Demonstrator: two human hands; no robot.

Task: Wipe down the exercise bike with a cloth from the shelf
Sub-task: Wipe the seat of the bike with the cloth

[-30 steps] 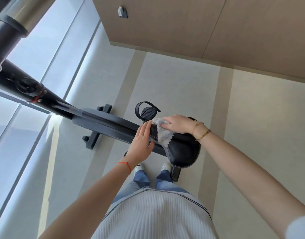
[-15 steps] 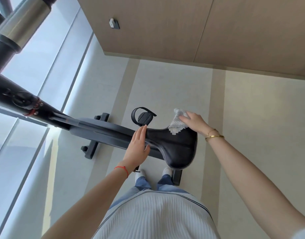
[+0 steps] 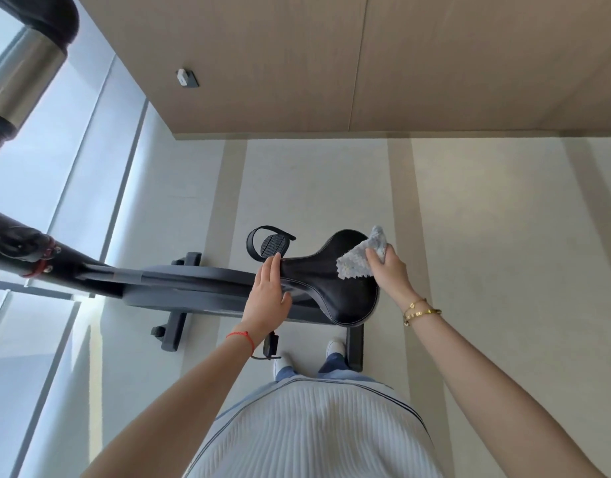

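Observation:
The exercise bike (image 3: 193,288) stretches from the left edge to the middle, dark grey with a black saddle (image 3: 328,277). My right hand (image 3: 388,270) grips a light grey cloth (image 3: 361,258) and presses it on the saddle's far right edge. My left hand (image 3: 268,294) rests flat on the saddle's narrow nose, fingers together, thumb under the side. A black pedal with a strap (image 3: 268,244) shows just beyond the nose.
The handlebar post (image 3: 24,84) rises at the top left beside tall windows (image 3: 55,188). A wood-panelled wall (image 3: 366,63) closes the far side. Pale striped floor (image 3: 487,236) lies to the right. My feet (image 3: 307,357) stand close to the bike's rear base bar (image 3: 354,346).
My right hand has swept the cloth from the saddle's nose across to its wide far right edge. My left hand has stayed on the nose.

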